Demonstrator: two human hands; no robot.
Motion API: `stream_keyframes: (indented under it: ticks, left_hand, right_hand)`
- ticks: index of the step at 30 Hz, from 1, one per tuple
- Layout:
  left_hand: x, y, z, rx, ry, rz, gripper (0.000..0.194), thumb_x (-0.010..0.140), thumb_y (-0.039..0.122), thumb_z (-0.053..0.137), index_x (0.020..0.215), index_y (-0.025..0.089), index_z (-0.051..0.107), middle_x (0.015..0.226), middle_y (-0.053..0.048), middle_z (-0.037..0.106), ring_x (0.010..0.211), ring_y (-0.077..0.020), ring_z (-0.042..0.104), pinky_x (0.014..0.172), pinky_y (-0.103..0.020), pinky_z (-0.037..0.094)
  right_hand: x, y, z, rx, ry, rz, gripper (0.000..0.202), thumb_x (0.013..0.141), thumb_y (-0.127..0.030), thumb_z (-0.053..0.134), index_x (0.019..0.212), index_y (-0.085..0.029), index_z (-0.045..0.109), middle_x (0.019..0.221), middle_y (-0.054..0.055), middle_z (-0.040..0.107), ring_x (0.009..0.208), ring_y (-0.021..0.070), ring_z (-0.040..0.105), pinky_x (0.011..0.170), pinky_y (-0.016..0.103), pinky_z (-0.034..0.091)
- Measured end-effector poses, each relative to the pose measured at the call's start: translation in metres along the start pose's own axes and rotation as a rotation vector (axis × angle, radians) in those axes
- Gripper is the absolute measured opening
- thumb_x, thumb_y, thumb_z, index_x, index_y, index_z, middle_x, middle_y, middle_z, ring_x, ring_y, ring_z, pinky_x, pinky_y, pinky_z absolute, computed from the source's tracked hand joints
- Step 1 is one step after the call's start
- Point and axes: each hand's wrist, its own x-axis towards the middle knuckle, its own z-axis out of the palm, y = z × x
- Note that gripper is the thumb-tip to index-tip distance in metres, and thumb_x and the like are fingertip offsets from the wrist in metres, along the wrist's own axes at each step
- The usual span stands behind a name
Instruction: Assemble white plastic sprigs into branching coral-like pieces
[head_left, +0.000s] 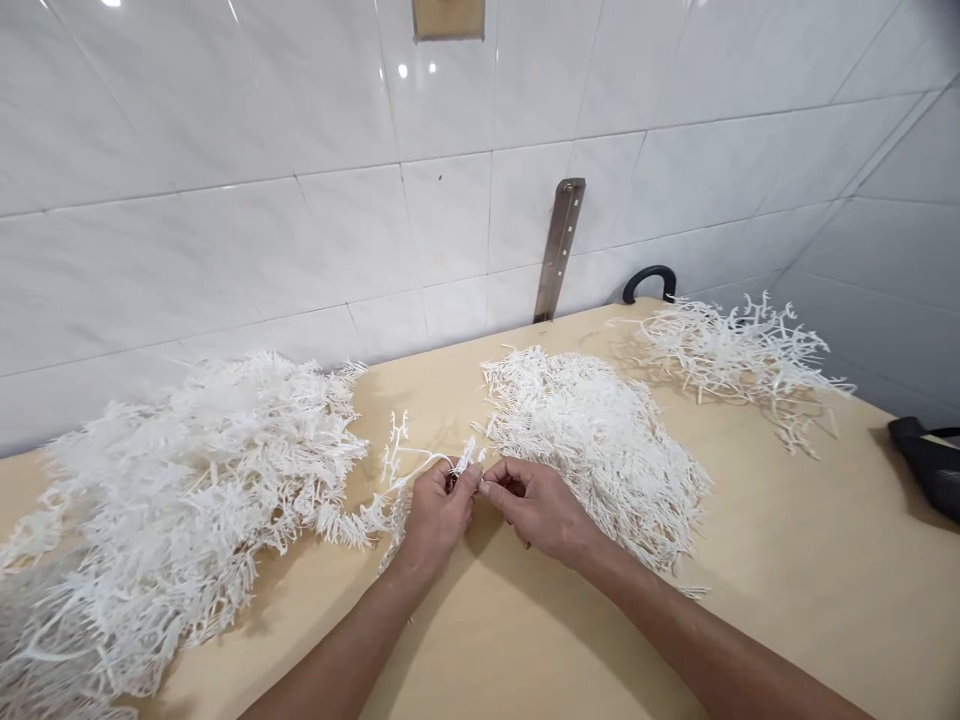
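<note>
My left hand (442, 503) is closed, thumb against the fingers, around a branched white plastic piece (400, 452). Most of that piece sticks out past my knuckles on the left side, its thin forked arms reaching up and away over the tan table (795, 560), and a short white bit (466, 455) stands up just above my thumb. My right hand (531, 500) is just beside the left, thumb and forefinger pinched together at a small white tip between the two hands; I can't tell whether that tip belongs to the branched piece.

Near my right hand, behind it and out to the right, lies a heap of short white sticks (592, 430), partly behind my wrist. Out to my left spreads a bigger, fluffier white pile (225, 470), with a few pieces trailing up to my left hand. Well apart, at the far right of the table, is a loose tangle of white branches (739, 350), with a black curved handle (650, 278) just behind it, near the tiled wall (315, 240).
</note>
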Motion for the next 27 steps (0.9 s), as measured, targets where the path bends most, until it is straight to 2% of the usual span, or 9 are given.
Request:
stream_keyframes:
  ticks: [6,14,18,21,24,27]
  left_hand:
    - [0.003,-0.004,0.001,0.059,0.012,0.025,0.042,0.077,0.052,0.07,0.063,0.02,0.047,0.045,0.007,0.044,0.041,-0.0077,0.039,0.044,-0.022,0.031]
    - [0.004,-0.003,-0.003,0.011,-0.073,-0.031,0.041,0.078,0.051,0.069,0.064,0.02,0.047,0.045,0.006,0.045,0.04,-0.0075,0.038,0.043,-0.022,0.029]
    - [0.005,-0.004,-0.005,-0.015,-0.093,-0.058,0.04,0.078,0.051,0.069,0.065,0.02,0.048,0.047,0.006,0.046,0.041,-0.007,0.037,0.042,-0.021,0.028]
    - [0.006,-0.005,-0.005,-0.016,-0.096,-0.06,0.04,0.077,0.051,0.069,0.066,0.02,0.048,0.046,0.006,0.045,0.041,-0.0069,0.037,0.042,-0.021,0.028]
    - [0.005,-0.005,-0.004,-0.001,-0.09,-0.057,0.04,0.077,0.051,0.069,0.065,0.02,0.048,0.046,0.006,0.045,0.041,-0.0071,0.038,0.042,-0.021,0.028]
    - [0.005,-0.005,-0.003,0.001,-0.087,-0.064,0.041,0.077,0.052,0.069,0.065,0.019,0.048,0.046,0.006,0.044,0.041,-0.0074,0.038,0.041,-0.021,0.028]
  right_hand:
    - [0.001,0.003,-0.002,0.04,-0.006,0.01,0.018,0.083,-0.034,0.062,0.074,-0.019,0.058,0.065,-0.005,0.055,0.039,0.0058,0.044,0.034,0.019,0.037]
    - [0.006,0.021,-0.004,0.054,-0.021,0.003,0.023,0.087,-0.04,0.061,0.081,-0.018,0.062,0.07,-0.002,0.062,0.041,0.0066,0.05,0.04,0.021,0.043]
    - [0.007,0.02,-0.003,0.068,-0.035,0.013,0.026,0.086,-0.044,0.062,0.085,-0.017,0.064,0.073,0.0,0.067,0.041,0.0074,0.05,0.04,0.022,0.043]
    - [0.006,0.019,-0.002,0.064,-0.024,-0.003,0.023,0.085,-0.04,0.062,0.084,-0.018,0.063,0.071,-0.001,0.065,0.04,0.0072,0.049,0.04,0.022,0.041]
    - [0.005,0.018,0.0,0.02,0.012,-0.045,0.017,0.085,-0.035,0.06,0.081,-0.019,0.06,0.067,-0.003,0.061,0.041,0.0074,0.047,0.041,0.022,0.039]
    - [0.003,0.015,0.004,-0.047,0.053,-0.177,0.009,0.086,-0.028,0.056,0.08,-0.02,0.056,0.07,-0.002,0.059,0.05,0.0095,0.05,0.047,0.023,0.042]
